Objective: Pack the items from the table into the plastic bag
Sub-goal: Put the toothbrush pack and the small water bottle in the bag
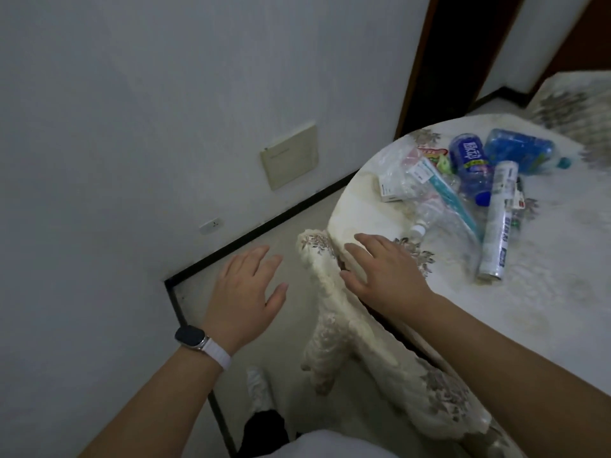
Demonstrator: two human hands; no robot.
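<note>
On the round table (562,292), under a cream floral cloth, lies a pile of items: a clear plastic bag (439,213), a small white box (393,190), a teal toothpaste box (446,190), a blue drink bottle (469,163), a crushed blue bottle (519,150) and a white roll (496,223). My right hand (383,272) hovers flat with spread fingers over the table's left edge, short of the pile. My left hand (244,292), a watch on its wrist, is spread open over the floor, left of the table. Neither hand holds anything.
The cloth's fringe (334,312) hangs off the table edge between my hands. A white wall (132,127) with a beige panel (291,157) stands to the left. A dark doorway (446,61) is behind the table. A cloth-covered chair (572,100) sits at the far right.
</note>
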